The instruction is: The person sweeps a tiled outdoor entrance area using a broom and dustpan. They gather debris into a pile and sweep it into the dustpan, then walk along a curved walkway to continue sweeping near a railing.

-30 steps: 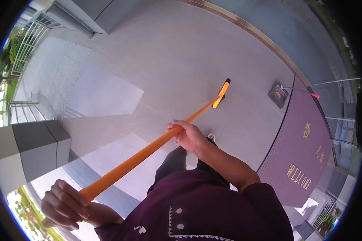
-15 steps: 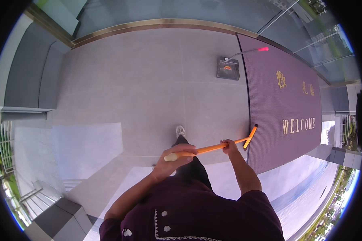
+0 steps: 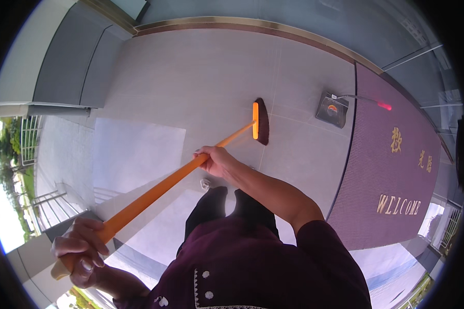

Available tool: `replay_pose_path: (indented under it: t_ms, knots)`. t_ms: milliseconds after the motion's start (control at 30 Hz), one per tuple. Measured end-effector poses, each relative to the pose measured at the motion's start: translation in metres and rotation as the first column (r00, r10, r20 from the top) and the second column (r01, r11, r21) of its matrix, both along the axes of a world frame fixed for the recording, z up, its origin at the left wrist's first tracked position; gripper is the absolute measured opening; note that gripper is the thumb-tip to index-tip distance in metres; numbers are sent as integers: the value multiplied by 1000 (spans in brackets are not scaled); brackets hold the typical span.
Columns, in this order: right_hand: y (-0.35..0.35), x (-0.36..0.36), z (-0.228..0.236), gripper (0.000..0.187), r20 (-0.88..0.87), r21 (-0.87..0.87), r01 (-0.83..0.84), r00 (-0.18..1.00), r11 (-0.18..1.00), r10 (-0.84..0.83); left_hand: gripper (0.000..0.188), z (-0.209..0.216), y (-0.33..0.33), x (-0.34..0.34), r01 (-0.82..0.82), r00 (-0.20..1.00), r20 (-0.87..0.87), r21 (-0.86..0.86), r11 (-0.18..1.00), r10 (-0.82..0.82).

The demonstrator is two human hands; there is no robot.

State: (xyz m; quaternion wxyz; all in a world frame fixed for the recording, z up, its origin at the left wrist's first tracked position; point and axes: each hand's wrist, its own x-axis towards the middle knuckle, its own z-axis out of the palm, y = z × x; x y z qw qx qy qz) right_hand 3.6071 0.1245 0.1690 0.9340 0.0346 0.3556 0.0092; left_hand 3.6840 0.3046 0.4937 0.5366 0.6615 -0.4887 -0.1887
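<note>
A broom with a long orange handle slants across in front of me, from the lower left up to the middle of the floor. Its head has an orange block and dark bristles, low over or on the grey tiles; contact is hard to judge. My left hand is closed round the handle near its pale end. Further down the handle, my right hand grips it, with that forearm crossing in front of my body. A black dustpan with a pink-tipped grey handle lies on the floor to the right of the bristles.
A purple doormat with gold lettering covers the floor on the right. Glass panels with a metal sill run along the far side. A grey block-like wall stands at the far left, with railings beyond it.
The broom head has swung from the mat's edge at right to the open tiles left of the dustpan. My left hand has moved down and left; my view has turned.
</note>
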Motion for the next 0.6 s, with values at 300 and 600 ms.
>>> replay_pose_path:
  t_ms: [300,600]
  knots:
    - [102,193,32,3,429,125,-307,874,944,227,18,47,28,4,11,834,552,-58,998,23]
    - [17,160,80,8,80,-44,-192,978,980,195,21,-18,75,133,-209,976,-158,-493,844,149]
